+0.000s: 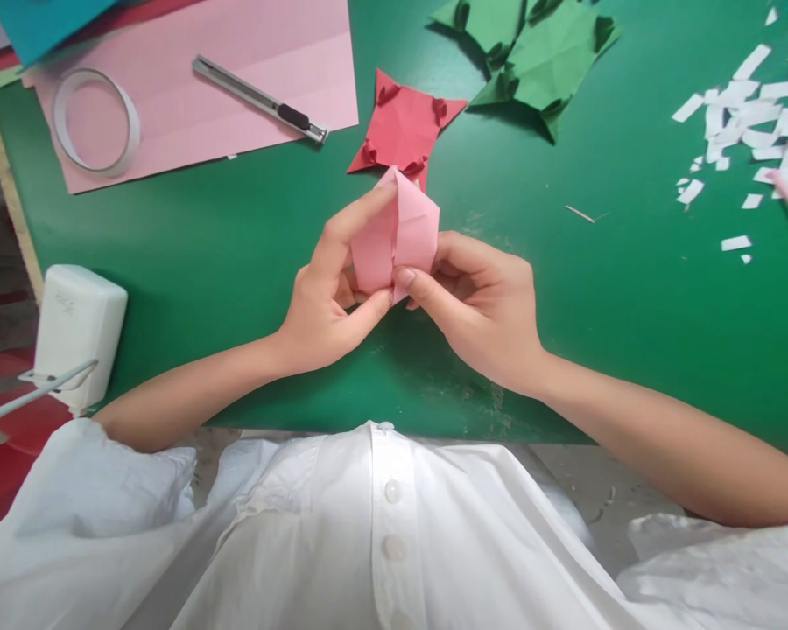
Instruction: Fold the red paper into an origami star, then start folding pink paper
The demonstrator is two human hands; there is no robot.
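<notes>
A folded pink paper (pixel 415 229) with a vertical seam down its middle is held up over the table in front of my chest. My left hand (pixel 332 293) grips its left side, the index finger reaching to the top and the thumb at the bottom tip. My right hand (pixel 482 302) pinches the lower right edge, thumb in front, with the other fingers partly hidden behind the paper. Just beyond it lies a red folded paper piece (pixel 404 127) with curled corners, its lower part overlapped by the pink paper in this view.
Green folded pieces (pixel 545 66) lie at the back. A pink sheet (pixel 171 114) at the back left carries a tape roll (pixel 133 131) and a cutter knife (pixel 256 96). A white device (pixel 79 324) with a cable sits at the left edge; white paper scraps (pixel 755 114) lie at right.
</notes>
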